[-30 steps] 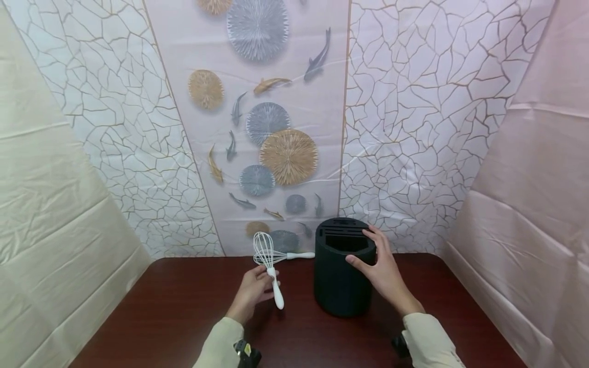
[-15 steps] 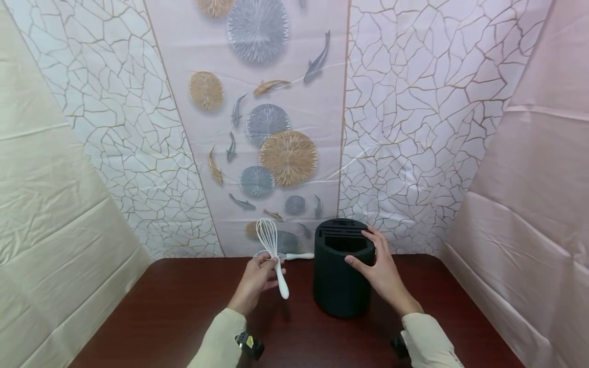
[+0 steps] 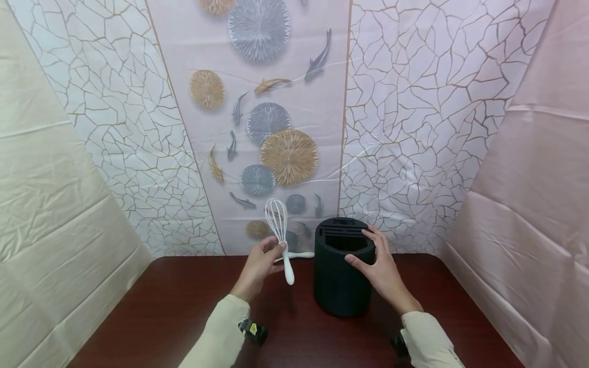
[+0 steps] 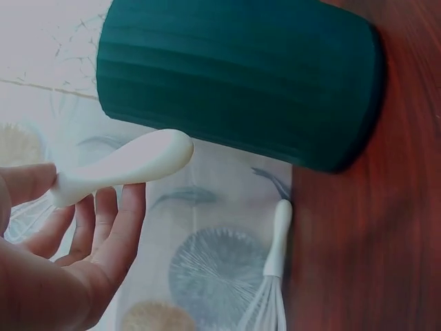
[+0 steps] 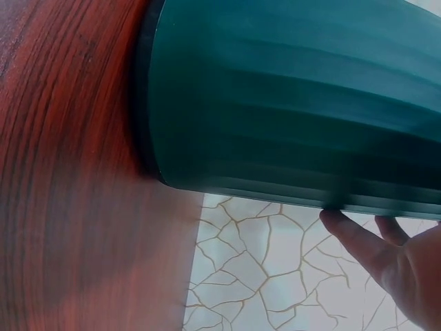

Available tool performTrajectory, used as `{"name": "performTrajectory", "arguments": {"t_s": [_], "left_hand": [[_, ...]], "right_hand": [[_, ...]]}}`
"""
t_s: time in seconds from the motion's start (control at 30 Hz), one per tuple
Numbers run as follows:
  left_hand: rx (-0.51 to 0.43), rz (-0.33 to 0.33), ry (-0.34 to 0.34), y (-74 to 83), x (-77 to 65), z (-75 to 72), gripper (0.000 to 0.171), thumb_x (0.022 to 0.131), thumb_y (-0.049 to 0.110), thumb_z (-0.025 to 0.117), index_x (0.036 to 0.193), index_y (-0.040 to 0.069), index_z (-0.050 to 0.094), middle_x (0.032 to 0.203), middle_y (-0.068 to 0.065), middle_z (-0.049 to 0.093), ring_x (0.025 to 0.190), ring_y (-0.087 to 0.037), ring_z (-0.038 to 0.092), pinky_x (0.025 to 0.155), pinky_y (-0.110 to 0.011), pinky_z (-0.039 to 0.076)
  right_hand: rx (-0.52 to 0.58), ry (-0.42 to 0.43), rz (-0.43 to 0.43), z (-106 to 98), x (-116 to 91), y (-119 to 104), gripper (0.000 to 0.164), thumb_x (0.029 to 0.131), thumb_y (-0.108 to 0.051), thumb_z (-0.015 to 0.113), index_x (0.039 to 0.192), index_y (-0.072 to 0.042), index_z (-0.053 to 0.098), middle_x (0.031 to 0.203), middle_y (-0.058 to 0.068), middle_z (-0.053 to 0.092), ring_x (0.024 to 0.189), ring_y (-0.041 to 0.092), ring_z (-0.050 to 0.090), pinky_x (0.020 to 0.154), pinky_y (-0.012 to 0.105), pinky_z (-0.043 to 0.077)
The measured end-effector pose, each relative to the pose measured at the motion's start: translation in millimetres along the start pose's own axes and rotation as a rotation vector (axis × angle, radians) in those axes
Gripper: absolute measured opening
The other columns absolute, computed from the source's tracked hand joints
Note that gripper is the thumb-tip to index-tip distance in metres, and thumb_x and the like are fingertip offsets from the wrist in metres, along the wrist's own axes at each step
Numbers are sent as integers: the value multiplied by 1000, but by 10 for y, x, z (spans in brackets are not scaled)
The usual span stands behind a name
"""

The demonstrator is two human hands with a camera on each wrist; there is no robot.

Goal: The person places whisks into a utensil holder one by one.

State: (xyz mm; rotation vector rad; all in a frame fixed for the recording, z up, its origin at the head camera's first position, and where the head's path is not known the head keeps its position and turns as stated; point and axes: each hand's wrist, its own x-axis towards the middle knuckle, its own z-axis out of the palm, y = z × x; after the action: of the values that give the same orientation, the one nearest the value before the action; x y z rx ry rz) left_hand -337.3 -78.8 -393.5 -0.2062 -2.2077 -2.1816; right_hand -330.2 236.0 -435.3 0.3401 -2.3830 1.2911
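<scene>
My left hand pinches a white whisk between thumb and fingers where the handle meets the wires. Its wire end points up and its handle slants down, above the table and left of a dark green utensil holder. In the left wrist view the whisk's handle points towards the holder's side. The holder stands upright, with a large opening and narrow slots in its black top. My right hand grips it at the upper right, thumb at the front rim and fingers near the slots.
A second white whisk lies on the dark red wooden table towards the back, its wires mostly hidden behind my left hand in the head view. A patterned cloth hangs behind the table, and plain fabric hangs on both sides.
My left hand has raised the whisk off the area by the second whisk and brought it slightly right. The right hand and the utensil holder stay in place.
</scene>
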Motion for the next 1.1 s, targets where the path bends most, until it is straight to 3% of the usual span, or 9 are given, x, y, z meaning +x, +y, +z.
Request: {"name": "performTrajectory", "arguments": {"t_s": [0.13,0.33,0.5,0.77,1.1], "left_hand": [[-13,5,-14,96,18,48,51,107,20,64,149,-6,52,142,-25,57,123,-32,64,93,-46,61],[-41,41,-28,226,60,135,49,107,16,64,148,-8,52,139,-24,57,116,-28,65,92,-43,61],[-58,54,-33,367,94,197,51,106,15,65,150,-6,51,143,-24,57,124,-32,64,92,-45,61],[10,72,-23,542,129,270,48,104,19,69,147,1,56,139,-18,62,120,-29,66,93,-47,60],[-32,112,-32,705,129,404,49,104,17,69,148,0,55,141,-19,60,123,-29,64,96,-46,60]], "right_hand": [[3,1,-2,-2,5,-1,87,96,-47,78,165,-20,32,176,1,11,158,40,20,114,77,27],[14,0,-4,-8,-8,-3,85,97,-45,78,164,-20,32,176,2,11,158,41,20,115,77,27],[12,4,-3,-2,-11,-5,85,97,-45,77,164,-21,33,176,1,11,158,40,20,115,77,27],[15,10,-9,4,-1,0,85,97,-45,78,164,-21,33,176,1,11,158,41,21,114,78,27],[12,10,-10,10,-12,14,85,96,-46,78,164,-21,32,176,0,10,158,40,21,114,77,27]]}}
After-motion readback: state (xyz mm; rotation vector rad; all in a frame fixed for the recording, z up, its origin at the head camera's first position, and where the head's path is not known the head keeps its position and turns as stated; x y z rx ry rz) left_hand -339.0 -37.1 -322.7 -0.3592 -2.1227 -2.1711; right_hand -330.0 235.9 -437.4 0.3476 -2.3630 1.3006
